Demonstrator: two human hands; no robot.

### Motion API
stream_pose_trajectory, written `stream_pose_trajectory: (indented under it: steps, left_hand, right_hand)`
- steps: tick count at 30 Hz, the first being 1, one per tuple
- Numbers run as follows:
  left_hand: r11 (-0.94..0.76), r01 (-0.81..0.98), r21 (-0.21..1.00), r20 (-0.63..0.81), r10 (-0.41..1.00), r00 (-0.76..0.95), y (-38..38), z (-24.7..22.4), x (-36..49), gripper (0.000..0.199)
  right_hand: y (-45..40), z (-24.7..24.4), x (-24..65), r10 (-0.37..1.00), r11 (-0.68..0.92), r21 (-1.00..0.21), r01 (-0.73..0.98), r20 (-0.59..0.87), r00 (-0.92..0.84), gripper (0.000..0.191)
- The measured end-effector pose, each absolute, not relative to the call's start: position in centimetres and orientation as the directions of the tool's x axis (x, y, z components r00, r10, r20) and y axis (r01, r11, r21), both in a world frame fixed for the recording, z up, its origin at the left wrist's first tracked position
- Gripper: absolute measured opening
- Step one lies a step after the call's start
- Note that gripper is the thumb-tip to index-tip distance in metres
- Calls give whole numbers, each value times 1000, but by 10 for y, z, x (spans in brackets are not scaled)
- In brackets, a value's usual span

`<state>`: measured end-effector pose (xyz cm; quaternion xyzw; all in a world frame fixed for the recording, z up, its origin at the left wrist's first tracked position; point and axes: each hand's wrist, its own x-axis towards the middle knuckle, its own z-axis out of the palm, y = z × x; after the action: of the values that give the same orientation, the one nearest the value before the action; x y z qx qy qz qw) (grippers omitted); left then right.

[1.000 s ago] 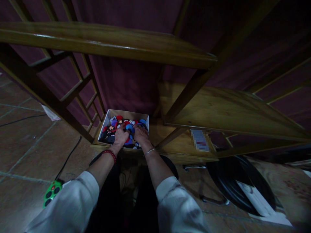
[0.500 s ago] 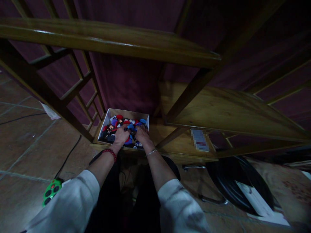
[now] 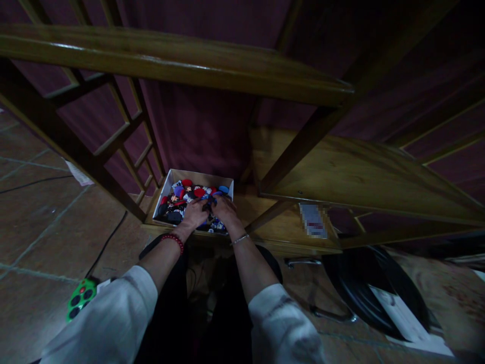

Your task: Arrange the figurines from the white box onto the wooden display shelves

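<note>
A white open box (image 3: 165,191) sits on the low wooden shelf, filled with small red, blue, black and white pieces (image 3: 176,199). My left hand (image 3: 195,212), with a red bead bracelet at the wrist, reaches into the middle of the box. Beside it, my right hand (image 3: 224,209), with a thin bracelet, is over the box's right part. The fingers of both hands bend in towards each other around a small dark piece. It is too dark and small to make out which fingers grip it.
Wooden bars and an upper shelf board (image 3: 170,60) cross above the box. A blurred flat item (image 3: 313,221) lies on the lower shelf (image 3: 273,227) to the right. A green object (image 3: 81,299) is on the floor at left, a black chair (image 3: 371,288) at right.
My left hand has moved slightly right, closer to my right hand. The blue piece seen between the hands before is now mostly hidden, and a red piece behind them shows more fully.
</note>
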<state>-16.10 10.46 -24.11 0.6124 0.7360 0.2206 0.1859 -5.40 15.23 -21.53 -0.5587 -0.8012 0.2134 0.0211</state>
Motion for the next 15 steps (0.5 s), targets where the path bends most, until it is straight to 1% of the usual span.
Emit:
stream_pose_trajectory:
  steps: [3, 6, 10, 12, 15]
  left_hand:
    - [101, 866, 489, -12, 994, -109, 104, -241, -156, 47]
    - [90, 882, 462, -49, 996, -75, 103, -238, -152, 57]
    - [64, 857, 511, -56, 998, -41, 105, -237, -151, 59]
    - [51, 836, 547, -42, 999, -33, 106, -237, -151, 57]
    - [72, 803, 592, -69, 997, -39, 107, -236, -152, 54]
  right_hand:
    - [152, -215, -54, 897, 289, -364, 886, -221, -383, 38]
    - [150, -214, -54, 893, 278, -352, 894, -249, -376, 37]
    - [148, -211, -54, 913, 241, -336, 910, -239, -330, 42]
    - [147, -209, -54, 918, 231, -343, 911, -232, -320, 43]
    - [147, -206, -53, 923, 221, -367, 904, -221, -315, 42]
